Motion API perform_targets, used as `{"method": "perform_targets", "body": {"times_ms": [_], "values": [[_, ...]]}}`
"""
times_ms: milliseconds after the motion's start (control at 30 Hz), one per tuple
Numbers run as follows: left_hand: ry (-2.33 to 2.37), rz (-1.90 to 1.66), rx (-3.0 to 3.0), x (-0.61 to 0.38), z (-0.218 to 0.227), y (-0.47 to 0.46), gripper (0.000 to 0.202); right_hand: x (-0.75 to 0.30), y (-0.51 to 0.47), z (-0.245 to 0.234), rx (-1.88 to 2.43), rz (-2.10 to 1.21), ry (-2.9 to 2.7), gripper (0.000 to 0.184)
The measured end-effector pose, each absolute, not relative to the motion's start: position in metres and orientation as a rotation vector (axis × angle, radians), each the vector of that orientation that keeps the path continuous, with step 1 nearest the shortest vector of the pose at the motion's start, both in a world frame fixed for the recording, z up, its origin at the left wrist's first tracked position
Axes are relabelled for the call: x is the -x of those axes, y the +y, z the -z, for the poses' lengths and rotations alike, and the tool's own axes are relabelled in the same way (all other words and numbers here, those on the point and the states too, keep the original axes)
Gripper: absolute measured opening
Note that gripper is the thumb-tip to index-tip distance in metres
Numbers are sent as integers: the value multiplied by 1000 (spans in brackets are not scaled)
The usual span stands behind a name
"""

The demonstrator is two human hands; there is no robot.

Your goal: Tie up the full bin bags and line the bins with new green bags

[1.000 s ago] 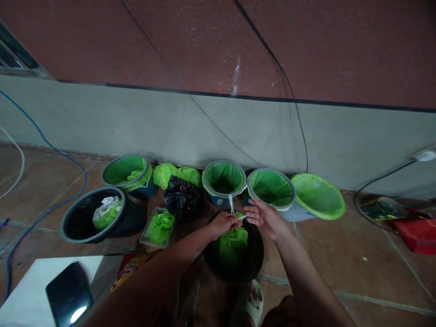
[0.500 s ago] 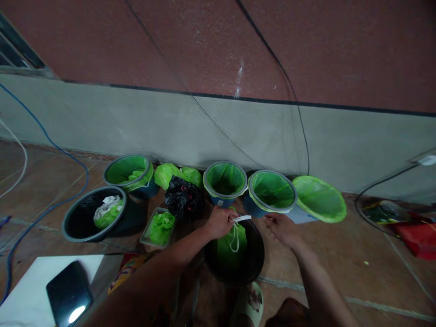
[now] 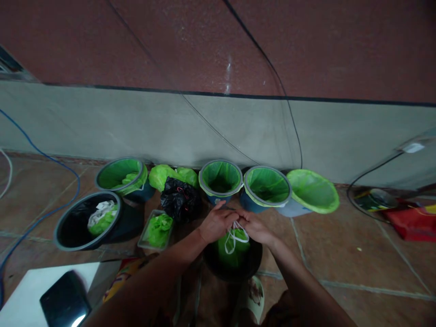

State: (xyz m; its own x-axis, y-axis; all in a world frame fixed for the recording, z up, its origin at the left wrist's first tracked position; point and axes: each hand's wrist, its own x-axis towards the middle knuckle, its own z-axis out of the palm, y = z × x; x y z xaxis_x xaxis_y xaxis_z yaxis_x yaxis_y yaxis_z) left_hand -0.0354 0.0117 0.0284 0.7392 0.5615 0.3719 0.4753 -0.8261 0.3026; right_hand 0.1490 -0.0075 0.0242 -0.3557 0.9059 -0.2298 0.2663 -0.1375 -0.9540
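A dark round bin (image 3: 250,265) stands on the floor just in front of me, with a bunched green bag (image 3: 230,247) inside it. White drawstrings (image 3: 232,237) loop down over the bag. My left hand (image 3: 215,223) and my right hand (image 3: 256,227) meet above the bag's mouth, both pinching the drawstrings.
Along the wall stand several bins lined with green bags (image 3: 221,178), (image 3: 267,186), (image 3: 313,190), (image 3: 121,173). A black bin (image 3: 68,227), a black bag (image 3: 180,199) and a tray of green bags (image 3: 157,227) lie to the left. A dark device (image 3: 64,302) rests on a white surface.
My hands were apart, stretching a white drawstring between them; they have come together over the bag, and the strings now hang in loops below them.
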Motion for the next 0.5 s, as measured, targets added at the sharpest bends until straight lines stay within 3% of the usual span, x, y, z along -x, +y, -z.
{"method": "perform_targets", "body": {"times_ms": [267, 500], "values": [[1056, -853, -2694, 33, -31, 7, 20, -144, -10, -36, 1277, -1701, -1312, 33], [1104, -779, -2653, 33, -28, 8, 19, -140, -8, -29, 1525, -1405, -1255, 22]]}}
